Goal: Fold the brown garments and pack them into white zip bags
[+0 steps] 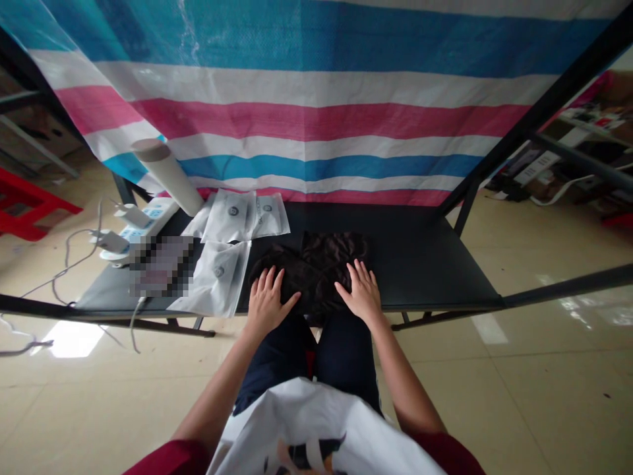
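L hand (267, 300) & R hand (363, 293) are lying flat, fingers spread, gripping nothing, by the near edge of the table (420, 257), touching opp. ends of the dk cloth (324, 260), which is extending betw. & beyond them mid-table, longer axis apparently running L–R.

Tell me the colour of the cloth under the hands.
The cloth is very dark, a blackish brown; the head view, the only one, shows it best.
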A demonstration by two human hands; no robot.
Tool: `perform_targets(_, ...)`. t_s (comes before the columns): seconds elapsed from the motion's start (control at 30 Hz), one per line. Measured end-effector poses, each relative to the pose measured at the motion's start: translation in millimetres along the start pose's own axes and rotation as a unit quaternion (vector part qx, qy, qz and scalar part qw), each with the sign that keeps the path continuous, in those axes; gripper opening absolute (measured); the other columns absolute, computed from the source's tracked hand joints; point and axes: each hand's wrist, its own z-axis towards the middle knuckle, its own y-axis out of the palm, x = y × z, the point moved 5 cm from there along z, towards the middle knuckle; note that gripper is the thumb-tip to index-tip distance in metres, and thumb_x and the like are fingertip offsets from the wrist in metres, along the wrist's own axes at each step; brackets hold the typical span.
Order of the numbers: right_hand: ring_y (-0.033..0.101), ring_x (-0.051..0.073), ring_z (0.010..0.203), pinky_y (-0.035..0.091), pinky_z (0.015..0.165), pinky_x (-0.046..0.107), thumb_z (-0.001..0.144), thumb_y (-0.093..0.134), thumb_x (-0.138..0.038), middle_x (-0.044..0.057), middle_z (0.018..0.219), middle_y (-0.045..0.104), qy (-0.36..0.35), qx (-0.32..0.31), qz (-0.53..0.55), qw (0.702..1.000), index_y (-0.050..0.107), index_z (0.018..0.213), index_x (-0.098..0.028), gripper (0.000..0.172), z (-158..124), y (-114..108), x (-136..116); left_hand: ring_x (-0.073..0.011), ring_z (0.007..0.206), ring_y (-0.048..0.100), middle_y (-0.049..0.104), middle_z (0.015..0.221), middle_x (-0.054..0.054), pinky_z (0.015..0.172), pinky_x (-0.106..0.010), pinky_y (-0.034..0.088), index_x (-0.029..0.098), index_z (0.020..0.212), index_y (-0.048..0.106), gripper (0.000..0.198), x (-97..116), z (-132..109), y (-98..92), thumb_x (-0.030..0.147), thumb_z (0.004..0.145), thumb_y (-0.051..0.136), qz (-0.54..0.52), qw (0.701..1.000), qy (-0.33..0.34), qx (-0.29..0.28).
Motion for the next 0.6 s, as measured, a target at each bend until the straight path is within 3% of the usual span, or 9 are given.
perform_targets(0.2, 0.028, 0.030, 0.146, 0.022, 0.117, 0.049, 0.094, 0.043, -0.055, 0.016, 0.157, 0.031, 0.011, -0.012, -0.024, 1.000, 0.040, 0.147, -0.013, 0.067, 5, 3, -3, -0.0329, 0.144, 0.032, 0.039, 0.154, -0.012, 0.116, -0.051, 0.030, 0.020, 0.146, 0.043, 0.076, -20, 8, 6.8, 0.067, 0.086, 0.047, 0.025, 0.999, 0.025, -0.017)
perform_targets(0.6, 0.034, 0.027, 0.143, 0.024, 0.117, 0.047, 0.099, 0.034, -0.052, 0.015, 0.152, 0.041, 0.014, 0.021, 0.004, 1.000, 0.048, 0.142, -0.014, 0.060, 4, -1, -4, -0.0327, 0.144, 0.032, 0.039, 0.154, -0.011, 0.117, -0.051, 0.029, 0.019, 0.146, 0.043, 0.076, -17, 6, 6.8, 0.066, 0.087, 0.047, 0.031, 0.999, 0.017, -0.002)
